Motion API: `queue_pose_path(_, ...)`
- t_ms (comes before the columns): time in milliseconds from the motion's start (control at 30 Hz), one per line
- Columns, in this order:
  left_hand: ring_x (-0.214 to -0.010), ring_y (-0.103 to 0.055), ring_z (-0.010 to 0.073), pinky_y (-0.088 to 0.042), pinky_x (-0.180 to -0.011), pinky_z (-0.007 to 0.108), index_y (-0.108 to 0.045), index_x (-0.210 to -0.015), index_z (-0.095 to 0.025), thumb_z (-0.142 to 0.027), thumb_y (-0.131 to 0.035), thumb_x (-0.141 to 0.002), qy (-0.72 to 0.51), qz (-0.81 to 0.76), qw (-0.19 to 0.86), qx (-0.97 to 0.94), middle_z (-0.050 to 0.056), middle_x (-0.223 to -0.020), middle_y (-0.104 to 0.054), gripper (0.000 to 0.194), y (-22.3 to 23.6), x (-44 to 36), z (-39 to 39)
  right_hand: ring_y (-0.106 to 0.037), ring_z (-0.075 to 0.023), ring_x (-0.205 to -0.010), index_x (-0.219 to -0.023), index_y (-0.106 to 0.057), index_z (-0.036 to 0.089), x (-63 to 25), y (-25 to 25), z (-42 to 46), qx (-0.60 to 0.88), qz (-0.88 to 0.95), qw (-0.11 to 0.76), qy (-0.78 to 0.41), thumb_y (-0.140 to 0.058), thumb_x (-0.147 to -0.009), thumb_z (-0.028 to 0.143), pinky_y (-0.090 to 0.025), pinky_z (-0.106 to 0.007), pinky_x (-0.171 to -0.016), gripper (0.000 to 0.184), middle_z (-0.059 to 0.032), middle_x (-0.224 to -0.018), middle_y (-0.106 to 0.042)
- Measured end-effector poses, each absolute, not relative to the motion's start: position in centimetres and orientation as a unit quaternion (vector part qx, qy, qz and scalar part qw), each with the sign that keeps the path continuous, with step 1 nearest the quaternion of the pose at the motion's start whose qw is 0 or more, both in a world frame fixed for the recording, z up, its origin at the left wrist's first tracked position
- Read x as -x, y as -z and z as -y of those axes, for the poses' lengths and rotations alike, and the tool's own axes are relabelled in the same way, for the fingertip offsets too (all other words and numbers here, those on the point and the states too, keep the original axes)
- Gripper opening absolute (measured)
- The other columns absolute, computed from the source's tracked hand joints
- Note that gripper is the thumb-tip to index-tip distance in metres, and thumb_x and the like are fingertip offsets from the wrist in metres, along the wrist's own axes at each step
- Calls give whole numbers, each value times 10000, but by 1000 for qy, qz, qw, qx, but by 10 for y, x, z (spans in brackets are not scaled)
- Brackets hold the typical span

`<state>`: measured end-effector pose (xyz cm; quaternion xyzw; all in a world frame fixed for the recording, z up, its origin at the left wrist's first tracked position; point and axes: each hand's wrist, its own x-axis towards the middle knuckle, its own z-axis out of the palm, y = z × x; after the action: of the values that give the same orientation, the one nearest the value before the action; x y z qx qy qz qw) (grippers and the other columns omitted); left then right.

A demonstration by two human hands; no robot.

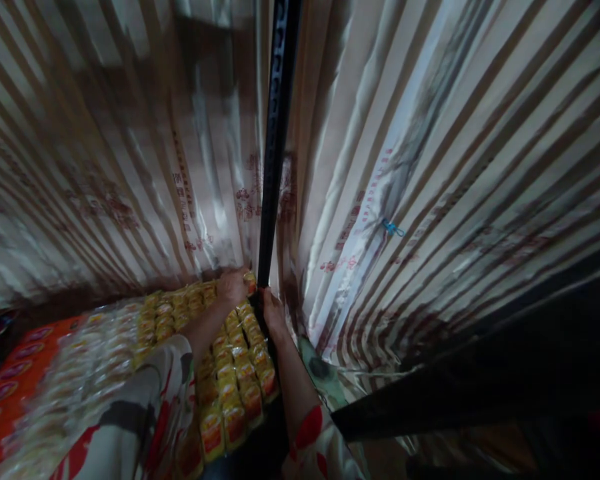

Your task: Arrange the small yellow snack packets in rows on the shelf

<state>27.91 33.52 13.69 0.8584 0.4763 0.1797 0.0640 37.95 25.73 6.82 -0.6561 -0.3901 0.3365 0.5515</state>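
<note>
Rows of small yellow-wrapped packets (233,373) stand on a dark shelf in the lower middle. At their far corner my left hand (233,287) is closed at a single yellow packet (251,282), which shows just right of the fingers. Close beside it, my right hand (274,315) reaches to the foot of a black slotted metal post (275,147). Its fingers are bent in at the post and the row's edge. What they hold, if anything, is hidden in the dim light.
Pleated plastic sheeting (370,133) with red print hangs behind the shelf. Left of the yellow rows lie clear-wrapped packets (90,367) and an orange box (20,380). A blue tie (393,229) hangs on the sheeting. A dark beam (480,353) crosses at lower right.
</note>
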Motion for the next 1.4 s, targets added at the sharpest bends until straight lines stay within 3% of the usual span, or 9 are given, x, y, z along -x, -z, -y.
queue_pose_path(300,-1027,-536,244,-402,-888,352,-615,-1004,-114,-172,-515,-761,-132,-478,39,-868,124,-999,-654,269,-136,-286,-336,-562,-232,-1074,-1070,-653,154,-379,-79,-264,707,444,433,-339,-145,-888,599,-383,-329,-925,700,-121,-1089,-646)
queue_pose_path(667,-1067,-505,283,-391,-886,378,-600,-1057,-89,-149,-451,-770,-115,-475,46,-871,159,-1032,-637,329,-138,-287,-334,-545,-230,-1094,-1094,-639,138,-373,-96,-254,731,454,376,-344,-130,-891,603,-368,-318,-928,719,-133,-1107,-633)
queue_pose_path(967,-1056,-545,263,-417,-892,331,-646,-978,-101,-188,-532,-715,-90,-472,78,-874,149,-987,-671,299,-136,-288,-342,-524,-219,-1127,-1195,-578,130,-374,-88,-252,709,438,411,-371,-128,-881,619,-364,-297,-945,736,-122,-1181,-596)
queue_pose_path(1133,-1014,-587,200,-396,-937,295,-633,-1042,-136,-116,-485,-724,-105,-469,91,-872,112,-1008,-678,352,-145,-284,-341,-551,-217,-1081,-1143,-614,139,-373,-87,-252,703,425,433,-371,-155,-866,640,-378,-303,-929,734,-112,-1120,-628)
queue_pose_path(1267,-1102,-533,163,-340,-1006,270,-627,-1050,-152,-70,-446,-721,-155,-462,98,-868,74,-1097,-650,384,-148,-280,-332,-532,-207,-1103,-1115,-626,158,-372,-91,-247,693,435,457,-351,-166,-872,621,-356,-306,-958,696,-98,-1152,-614)
queue_pose_path(1333,-1092,-534,160,-358,-996,282,-637,-1009,-161,-77,-434,-734,-219,-477,141,-839,60,-1085,-651,352,-151,-278,-320,-531,-209,-1101,-1115,-623,165,-372,-96,-241,698,420,470,-341,-182,-872,614,-352,-320,-966,674,-95,-1164,-609)
queue_pose_path(1400,-995,-583,169,-421,-921,300,-646,-937,-160,-119,-438,-747,-313,-489,255,-773,63,-1011,-667,285,-158,-276,-299,-545,-214,-1079,-1113,-622,159,-370,-103,-232,686,406,503,-333,-207,-868,610,-369,-328,-952,659,-102,-1157,-613)
